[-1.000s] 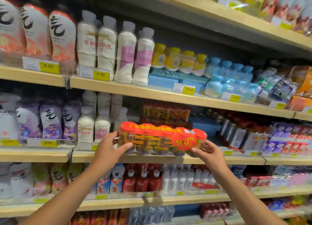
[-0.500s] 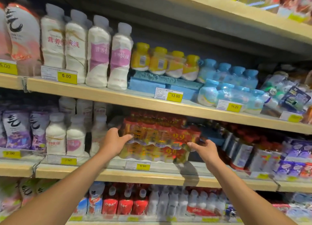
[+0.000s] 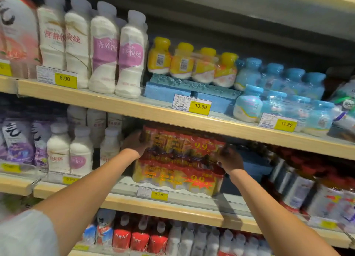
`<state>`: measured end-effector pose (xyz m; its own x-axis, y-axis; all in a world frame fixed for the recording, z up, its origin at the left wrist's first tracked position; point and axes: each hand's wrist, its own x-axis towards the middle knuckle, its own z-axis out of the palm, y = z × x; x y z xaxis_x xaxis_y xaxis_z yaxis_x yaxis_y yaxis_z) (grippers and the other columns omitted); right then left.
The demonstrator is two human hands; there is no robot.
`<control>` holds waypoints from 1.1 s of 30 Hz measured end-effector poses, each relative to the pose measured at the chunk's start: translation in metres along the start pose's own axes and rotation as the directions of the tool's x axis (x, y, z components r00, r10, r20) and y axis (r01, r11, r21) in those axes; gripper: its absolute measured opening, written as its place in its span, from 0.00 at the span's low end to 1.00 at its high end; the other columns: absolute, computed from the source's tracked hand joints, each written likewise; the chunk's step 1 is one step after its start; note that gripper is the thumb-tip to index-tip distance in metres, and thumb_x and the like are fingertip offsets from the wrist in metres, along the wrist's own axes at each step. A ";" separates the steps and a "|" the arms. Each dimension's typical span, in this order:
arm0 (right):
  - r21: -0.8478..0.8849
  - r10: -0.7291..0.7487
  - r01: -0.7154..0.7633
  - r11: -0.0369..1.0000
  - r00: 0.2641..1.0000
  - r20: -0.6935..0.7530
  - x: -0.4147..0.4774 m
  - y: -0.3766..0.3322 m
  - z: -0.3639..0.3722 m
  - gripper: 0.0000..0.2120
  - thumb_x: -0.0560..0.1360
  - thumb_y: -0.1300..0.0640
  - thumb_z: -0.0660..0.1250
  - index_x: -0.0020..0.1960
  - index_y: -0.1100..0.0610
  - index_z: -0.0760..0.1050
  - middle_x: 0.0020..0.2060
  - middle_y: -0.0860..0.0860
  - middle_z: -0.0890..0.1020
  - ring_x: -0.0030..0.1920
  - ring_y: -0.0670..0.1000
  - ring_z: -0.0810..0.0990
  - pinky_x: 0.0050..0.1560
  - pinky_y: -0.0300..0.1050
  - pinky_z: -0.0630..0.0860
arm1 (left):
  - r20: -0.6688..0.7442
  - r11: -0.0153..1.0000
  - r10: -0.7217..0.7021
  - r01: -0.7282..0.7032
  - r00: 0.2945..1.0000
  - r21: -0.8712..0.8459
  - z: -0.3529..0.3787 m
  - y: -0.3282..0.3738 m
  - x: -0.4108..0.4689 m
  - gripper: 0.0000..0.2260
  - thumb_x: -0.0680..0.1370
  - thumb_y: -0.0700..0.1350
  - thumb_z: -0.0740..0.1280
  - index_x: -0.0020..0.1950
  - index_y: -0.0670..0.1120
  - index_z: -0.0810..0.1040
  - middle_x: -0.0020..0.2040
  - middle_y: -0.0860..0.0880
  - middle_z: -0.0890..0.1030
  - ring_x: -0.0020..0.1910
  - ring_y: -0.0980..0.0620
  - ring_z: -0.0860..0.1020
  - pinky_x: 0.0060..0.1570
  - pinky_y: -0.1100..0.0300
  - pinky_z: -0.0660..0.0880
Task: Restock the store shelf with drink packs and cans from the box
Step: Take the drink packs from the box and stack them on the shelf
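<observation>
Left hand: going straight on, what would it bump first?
Looks free: the left hand, gripping the top red pack, points into the dark gap beside the white bottles. Depth is unclear, though.

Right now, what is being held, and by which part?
The upper red drink pack, by its ends: left hand at the left end, right hand at the right.

A shop: shelves (image 3: 172,119) of bottled drinks (image 3: 117,52) with yellow price tags (image 3: 199,107).
</observation>
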<state>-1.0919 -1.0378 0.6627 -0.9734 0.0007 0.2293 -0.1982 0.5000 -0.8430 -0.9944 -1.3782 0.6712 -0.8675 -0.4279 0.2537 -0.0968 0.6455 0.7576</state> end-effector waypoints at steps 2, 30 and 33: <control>0.011 -0.008 0.008 1.000 1.000 0.003 0.000 -0.001 0.000 0.23 0.56 0.32 0.73 0.44 0.44 0.78 0.48 0.49 0.85 0.50 0.57 0.84 0.53 0.62 0.81 | 0.001 1.000 0.011 -0.011 1.000 -0.006 0.001 0.001 0.003 0.25 0.76 0.58 0.70 0.70 0.49 0.73 0.65 0.45 0.78 0.63 0.41 0.76 0.60 0.49 0.72; -0.185 0.051 -0.060 0.981 0.997 -0.054 -0.083 -0.029 -0.017 0.45 0.71 0.42 0.76 0.79 0.56 0.58 0.70 0.58 0.73 0.66 0.59 0.75 0.58 0.51 0.76 | 0.092 0.995 0.061 -0.068 0.994 0.070 -0.026 0.021 -0.074 0.14 0.76 0.58 0.70 0.48 0.49 0.72 0.45 0.48 0.78 0.43 0.43 0.81 0.42 0.48 0.80; -0.264 0.042 -0.054 0.963 0.998 -0.054 -0.117 -0.040 -0.020 0.45 0.73 0.42 0.73 0.79 0.63 0.58 0.67 0.60 0.75 0.65 0.57 0.75 0.59 0.51 0.75 | 0.124 0.985 0.106 -0.121 0.987 0.120 -0.043 0.028 -0.103 0.15 0.77 0.56 0.69 0.44 0.48 0.69 0.40 0.50 0.75 0.38 0.49 0.76 0.32 0.58 0.69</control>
<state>-0.9682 -1.0407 0.6796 -0.9731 0.0683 0.2199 -0.1074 0.7101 -0.6958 -0.8873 -1.3432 0.6920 -0.9267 -0.2755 0.2557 -0.0492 0.7633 0.6442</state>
